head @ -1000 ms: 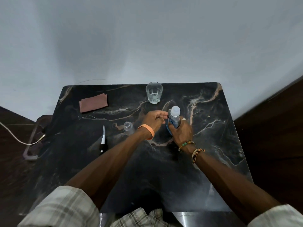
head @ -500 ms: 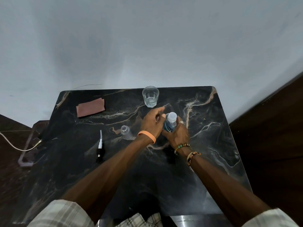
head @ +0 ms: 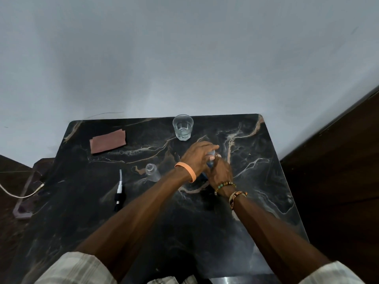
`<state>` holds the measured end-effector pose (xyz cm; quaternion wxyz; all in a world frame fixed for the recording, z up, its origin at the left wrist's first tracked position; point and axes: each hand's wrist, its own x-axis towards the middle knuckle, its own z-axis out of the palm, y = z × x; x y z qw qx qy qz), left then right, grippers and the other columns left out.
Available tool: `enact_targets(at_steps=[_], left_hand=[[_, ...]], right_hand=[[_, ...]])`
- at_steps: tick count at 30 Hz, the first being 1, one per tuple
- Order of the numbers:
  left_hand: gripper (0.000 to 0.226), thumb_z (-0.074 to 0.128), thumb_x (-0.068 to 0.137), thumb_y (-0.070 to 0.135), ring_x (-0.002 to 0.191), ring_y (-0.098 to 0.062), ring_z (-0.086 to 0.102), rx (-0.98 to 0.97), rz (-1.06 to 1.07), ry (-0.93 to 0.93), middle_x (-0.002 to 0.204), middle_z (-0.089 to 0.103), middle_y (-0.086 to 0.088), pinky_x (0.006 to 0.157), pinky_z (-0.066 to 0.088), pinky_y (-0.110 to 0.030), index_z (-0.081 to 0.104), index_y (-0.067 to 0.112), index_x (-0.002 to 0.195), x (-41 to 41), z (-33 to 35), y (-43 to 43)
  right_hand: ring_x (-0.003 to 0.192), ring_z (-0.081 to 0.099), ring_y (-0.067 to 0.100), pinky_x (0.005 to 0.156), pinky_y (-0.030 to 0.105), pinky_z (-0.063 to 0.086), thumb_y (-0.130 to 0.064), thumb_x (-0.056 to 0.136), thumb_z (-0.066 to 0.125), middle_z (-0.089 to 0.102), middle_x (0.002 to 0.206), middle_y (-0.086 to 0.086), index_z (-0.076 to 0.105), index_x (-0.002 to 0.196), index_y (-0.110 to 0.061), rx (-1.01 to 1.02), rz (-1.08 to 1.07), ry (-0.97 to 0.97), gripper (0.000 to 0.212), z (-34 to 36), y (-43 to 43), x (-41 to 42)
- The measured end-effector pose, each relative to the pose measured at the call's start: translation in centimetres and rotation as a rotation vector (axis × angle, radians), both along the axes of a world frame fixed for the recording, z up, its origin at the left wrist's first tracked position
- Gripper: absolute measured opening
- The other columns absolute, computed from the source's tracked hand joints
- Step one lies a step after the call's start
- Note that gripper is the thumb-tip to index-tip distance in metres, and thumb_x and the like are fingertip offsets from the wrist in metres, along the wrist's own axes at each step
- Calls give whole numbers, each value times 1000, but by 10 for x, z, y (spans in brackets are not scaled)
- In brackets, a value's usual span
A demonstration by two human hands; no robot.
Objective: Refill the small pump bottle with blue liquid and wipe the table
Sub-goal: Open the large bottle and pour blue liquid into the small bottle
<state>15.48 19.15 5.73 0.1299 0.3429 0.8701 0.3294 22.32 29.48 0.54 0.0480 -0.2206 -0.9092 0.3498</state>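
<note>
A bottle of blue liquid (head: 211, 160) stands near the middle of the black marble table (head: 256, 160), mostly hidden by both hands. My right hand (head: 220, 173) grips its body from the near side. My left hand (head: 198, 156) lies over its white cap, fingers closed around the top. The small clear pump bottle (head: 152, 172) stands uncapped just left of my left wrist. Its pump head with the white tube (head: 119, 190) lies flat on the table further left. A reddish-brown cloth (head: 108, 141) lies at the far left corner.
A drinking glass (head: 183, 127) with a little clear liquid stands at the table's far edge, just behind my hands. A white cable (head: 18, 194) and a pale frame run off the table's left side. A grey wall rises behind; dark wood flanks the right.
My left hand has moved from beside the blue bottle's cap to on top of it, covering it. The right hand keeps its hold on the bottle. The camera tilted slightly.
</note>
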Motion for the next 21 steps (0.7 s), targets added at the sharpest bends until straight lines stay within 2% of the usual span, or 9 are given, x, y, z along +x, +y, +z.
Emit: enact_targets(at_steps=[2,5,7,10,13,14,16,18,21], left_hand=[[42,63,90,30,122,-25,51,-8,48,42,129,60,-10,103,34,-32,60,13,128,-1,-3,1],[56,76,74,50,108,-22,58,-25,147,102,116,66,-5,90,41,-28,66,17,117,-7,-5,-1],[59,76,74,51,114,-21,56,5,116,98,122,64,-3,95,40,-30,63,19,122,-7,-6,-3],[60,64,87,46,132,-15,42,60,-17,123,143,50,0,113,29,-32,50,19,139,-2,-6,-4],[39,60,93,21,129,-19,48,40,-80,151,137,56,-5,111,30,-29,58,14,132,-4,-9,-1],[36,63,91,19,125,-20,51,16,-69,162,131,60,-5,108,33,-28,62,15,127,-6,-10,0],[39,69,86,35,116,-19,54,-3,17,149,123,63,-3,102,39,-30,65,19,121,-8,-11,1],[50,71,79,51,111,-16,53,29,100,96,119,62,0,99,43,-32,64,23,119,-9,-11,0],[55,67,82,52,121,-6,44,147,80,103,132,54,6,106,32,-27,58,25,129,-4,-13,0]], right_hand=[[84,63,22,68,31,51,-30,86,66,65,94,6,58,105,-13,-7,-10,-3,27,1,-1,1],[91,62,22,72,29,50,-31,88,65,65,102,5,57,115,-13,-17,-25,14,34,2,-4,4],[93,62,21,75,30,51,-29,89,63,65,104,4,57,115,-14,-26,-14,39,30,3,-6,5],[94,62,22,78,33,51,-26,92,56,66,103,3,57,113,-15,-26,5,40,24,3,-5,5],[92,63,21,77,30,51,-28,90,59,66,102,3,58,109,-15,-10,-11,-12,23,2,-4,4],[92,63,20,76,27,50,-27,89,61,66,102,3,59,108,-16,-9,-12,-9,23,2,-4,3],[92,63,19,76,26,51,-28,89,62,67,102,3,60,109,-16,-31,-13,13,23,2,-5,4],[96,62,19,81,31,53,-30,91,60,66,107,3,57,116,-16,-54,-14,22,29,3,-5,5],[100,61,20,83,34,52,-30,92,56,64,110,2,55,120,-17,-35,-5,11,30,2,-4,5]])
